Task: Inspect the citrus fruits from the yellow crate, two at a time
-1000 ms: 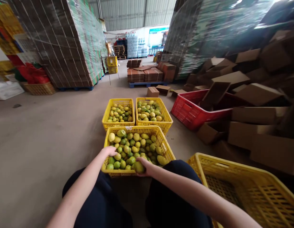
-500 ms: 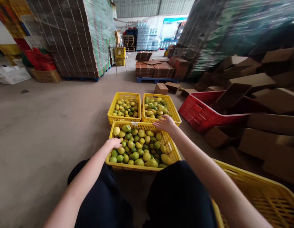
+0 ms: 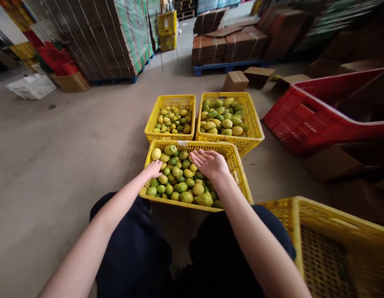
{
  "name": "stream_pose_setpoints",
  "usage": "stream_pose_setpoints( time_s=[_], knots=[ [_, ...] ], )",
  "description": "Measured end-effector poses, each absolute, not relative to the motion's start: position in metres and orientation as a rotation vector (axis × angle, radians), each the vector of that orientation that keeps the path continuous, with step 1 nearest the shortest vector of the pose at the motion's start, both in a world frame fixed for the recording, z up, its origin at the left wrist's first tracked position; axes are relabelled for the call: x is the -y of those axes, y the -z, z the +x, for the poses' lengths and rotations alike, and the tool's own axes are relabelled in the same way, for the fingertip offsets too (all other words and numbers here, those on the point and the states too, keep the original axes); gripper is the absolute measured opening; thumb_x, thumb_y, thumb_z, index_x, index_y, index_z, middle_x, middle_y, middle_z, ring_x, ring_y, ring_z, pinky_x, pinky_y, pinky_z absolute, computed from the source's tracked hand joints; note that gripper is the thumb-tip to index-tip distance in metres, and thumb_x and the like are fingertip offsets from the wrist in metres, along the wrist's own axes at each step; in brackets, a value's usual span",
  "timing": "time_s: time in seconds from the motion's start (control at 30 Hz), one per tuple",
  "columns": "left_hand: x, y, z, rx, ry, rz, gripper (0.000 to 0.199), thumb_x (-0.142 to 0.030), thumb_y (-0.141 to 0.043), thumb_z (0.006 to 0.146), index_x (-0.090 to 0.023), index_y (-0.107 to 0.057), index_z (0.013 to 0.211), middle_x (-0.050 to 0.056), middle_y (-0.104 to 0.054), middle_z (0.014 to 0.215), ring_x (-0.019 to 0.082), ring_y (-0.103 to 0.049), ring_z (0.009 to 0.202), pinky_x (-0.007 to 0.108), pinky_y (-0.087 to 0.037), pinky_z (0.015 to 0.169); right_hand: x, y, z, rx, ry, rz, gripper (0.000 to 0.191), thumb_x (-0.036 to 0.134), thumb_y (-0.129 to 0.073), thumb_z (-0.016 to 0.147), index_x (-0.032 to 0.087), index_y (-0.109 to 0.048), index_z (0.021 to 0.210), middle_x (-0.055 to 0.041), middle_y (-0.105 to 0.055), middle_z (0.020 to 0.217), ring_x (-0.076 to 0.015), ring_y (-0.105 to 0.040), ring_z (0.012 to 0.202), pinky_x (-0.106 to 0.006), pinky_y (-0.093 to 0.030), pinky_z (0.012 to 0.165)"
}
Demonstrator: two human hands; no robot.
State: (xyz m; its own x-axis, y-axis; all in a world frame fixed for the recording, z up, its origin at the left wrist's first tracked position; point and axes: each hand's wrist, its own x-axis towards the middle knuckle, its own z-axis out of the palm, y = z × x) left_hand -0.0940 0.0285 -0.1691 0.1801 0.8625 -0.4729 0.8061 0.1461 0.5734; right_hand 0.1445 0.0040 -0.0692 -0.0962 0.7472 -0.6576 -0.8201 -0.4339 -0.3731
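A yellow plastic crate (image 3: 167, 201) of yellow and green lemons (image 3: 198, 189) sits in front of my knees. My left hand (image 3: 153, 169) reaches over its left side, fingers stretched out on or just above the lemons, with none visibly gripped. Above the crate's right half is my right hand (image 3: 212, 164), fingers spread and palm partly turned up, holding nothing. Just behind stand two more yellow crates of lemons, the left one (image 3: 170, 137) and the right one (image 3: 230, 143).
Another yellow crate (image 3: 325, 217) is beside my right knee. A red crate (image 3: 303, 114) lies farther right among cardboard boxes. Flattened cartons on a blue pallet (image 3: 229, 66) stand beyond the lemons. A tall wrapped stack (image 3: 92, 41) rises at the back left.
My view has tilted down. My right hand has moved left from the crate's far right edge to over the lemons. The left hand stays at the crate's left side.
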Motion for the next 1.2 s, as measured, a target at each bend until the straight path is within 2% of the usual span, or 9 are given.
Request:
stream_pose_setpoints(
  time_s=[0.13, 0.27, 0.5, 0.63, 0.73, 0.87, 0.93, 1.07, 1.2],
  knots=[
    [-0.056, 0.18, -0.075, -1.767, -0.141, 1.858, 0.067, -0.021, -0.061, 0.072, -0.019, -0.032, 0.132, 0.015, -0.02, 0.146, 0.033, -0.014, 0.135, 0.046, -0.007, 0.109, 0.008, 0.062, 0.151, -0.122, -1.777, -0.954, 0.024, 0.009, -0.044, 0.065, 0.016, -0.052, 0.087, -0.011, -0.063, 0.087, -0.0223, -0.064, 0.087, -0.029, -0.056, 0.061],
    [-0.086, 0.194, -0.05, -1.87, -0.134, 1.969, 0.068, -0.018, -0.059, 0.075, -0.019, -0.028, 0.135, 0.014, -0.023, 0.144, 0.032, -0.021, 0.132, 0.046, -0.003, 0.109, 0.012, 0.054, 0.166, -0.084, -1.821, -0.909, 0.021, 0.009, -0.046, 0.066, 0.016, -0.054, 0.084, -0.0085, -0.064, 0.082, -0.0192, -0.064, 0.081, -0.027, -0.054, 0.062],
    [-0.112, 0.209, -0.028, -1.97, -0.056, 2.021, 0.063, -0.022, -0.056, 0.079, -0.013, -0.027, 0.134, 0.021, -0.032, 0.136, 0.033, -0.028, 0.128, 0.045, -0.012, 0.107, 0.001, 0.056, 0.199, -0.082, -1.7, -0.861, 0.013, 0.01, -0.044, 0.072, 0.018, -0.052, 0.079, -0.0047, -0.061, 0.072, -0.0137, -0.06, 0.065, -0.023, -0.052, 0.056],
    [-0.113, 0.204, -0.026, -1.979, -0.044, 1.984, 0.06, -0.029, -0.059, 0.079, -0.012, -0.032, 0.13, 0.023, -0.038, 0.13, 0.034, -0.035, 0.124, 0.041, -0.025, 0.102, -0.003, 0.059, 0.2, -0.104, -1.712, -0.86, 0.013, 0.009, -0.046, 0.071, 0.018, -0.052, 0.079, -0.0041, -0.06, 0.071, -0.0138, -0.059, 0.063, -0.024, -0.052, 0.054],
    [-0.11, 0.185, -0.022, -1.945, -0.126, 1.912, 0.061, -0.037, -0.062, 0.076, -0.01, -0.037, 0.125, 0.022, -0.046, 0.124, 0.033, -0.045, 0.117, 0.04, -0.034, 0.096, -0.002, 0.06, 0.195, -0.103, -1.727, -0.883, 0.014, 0.009, -0.045, 0.071, 0.018, -0.052, 0.079, -0.005, -0.061, 0.073, -0.0156, -0.061, 0.068, -0.026, -0.052, 0.058],
    [-0.093, 0.126, -0.012, -1.612, -0.43, 1.763, 0.062, -0.051, -0.066, 0.068, -0.013, -0.051, 0.115, 0.012, -0.059, 0.114, 0.027, -0.055, 0.104, 0.036, -0.041, 0.089, 0.0, 0.06, 0.188, -0.072, -1.673, -0.993, 0.014, 0.014, -0.044, 0.074, 0.018, -0.055, 0.082, -0.0055, -0.063, 0.081, -0.0186, -0.061, 0.078, -0.033, -0.052, 0.068],
    [-0.078, 0.085, -0.003, -1.427, -0.452, 1.775, 0.056, -0.057, -0.058, 0.072, -0.014, -0.058, 0.108, 0.008, -0.063, 0.105, 0.024, -0.058, 0.097, 0.035, -0.043, 0.086, 0.001, 0.058, 0.185, -0.057, -1.648, -1.063, 0.016, 0.022, -0.041, 0.079, 0.018, -0.056, 0.083, -0.0056, -0.063, 0.082, -0.0197, -0.06, 0.079, -0.037, -0.051, 0.069],
    [-0.052, 0.018, 0.018, -1.313, -0.421, 1.866, 0.052, -0.059, -0.042, 0.081, -0.013, -0.064, 0.092, 0.004, -0.065, 0.08, 0.021, -0.06, 0.084, 0.032, -0.045, 0.078, 0.005, 0.048, 0.177, -0.035, -1.795, -0.924, 0.038, 0.045, -0.034, 0.084, 0.016, -0.058, 0.085, -0.0082, -0.062, 0.077, -0.0242, -0.059, 0.079, -0.044, -0.052, 0.065],
    [-0.056, 0.018, 0.032, -1.444, -0.43, 1.96, 0.055, -0.061, -0.032, 0.084, -0.016, -0.064, 0.09, 0.003, -0.064, 0.076, 0.022, -0.06, 0.087, 0.034, -0.042, 0.084, 0.003, 0.044, 0.175, -0.121, -1.858, -0.829, 0.039, 0.04, -0.031, 0.085, 0.013, -0.06, 0.084, -0.0097, -0.061, 0.072, -0.0233, -0.06, 0.075, -0.037, -0.052, 0.059]
  ],
)
